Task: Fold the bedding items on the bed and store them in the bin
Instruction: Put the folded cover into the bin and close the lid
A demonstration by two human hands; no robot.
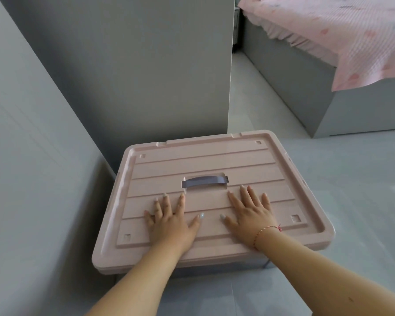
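A storage bin stands on the floor in front of me, covered by a pink ribbed lid [214, 165] with a grey handle [204, 181] in its middle. My left hand [171, 221] lies flat on the lid, fingers spread, just below and left of the handle. My right hand [251, 213] lies flat on the lid too, fingers spread, to the right of the handle. The bin's contents are hidden under the lid. Pink bedding [342, 35] with a frilled edge covers the bed at the upper right, one corner hanging over the side.
A tall grey cabinet panel [146, 65] rises right behind the bin. A grey wall [21, 156] runs along the left. The grey bed base [363, 110] stands at the right, with pale floor [351, 201] between it and the bin.
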